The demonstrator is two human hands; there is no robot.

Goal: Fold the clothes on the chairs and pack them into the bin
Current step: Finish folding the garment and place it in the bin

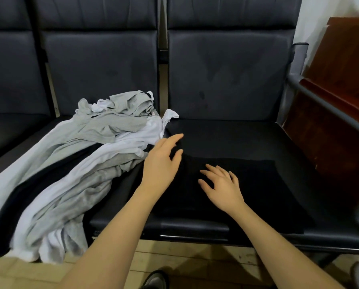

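A person is standing over a row of dark padded chairs (226, 80), both bare arms reaching down to the right-hand seat. A black garment (247, 190) is lying flat across that seat, hard to make out against the dark cushion. The left hand (161, 163) is hovering at the garment's left edge with fingers straight and slightly parted, holding nothing; whether it is touching the cloth I cannot tell. The right hand (222, 184) is resting palm down on the black fabric, its fingers spread wide. On the next seat to the left, a loose pile of grey, white and dark clothes (74, 163) is sprawling and hanging over the front edge. A reddish wooden cabinet (341, 101) is standing just beside the chairs' right armrest.
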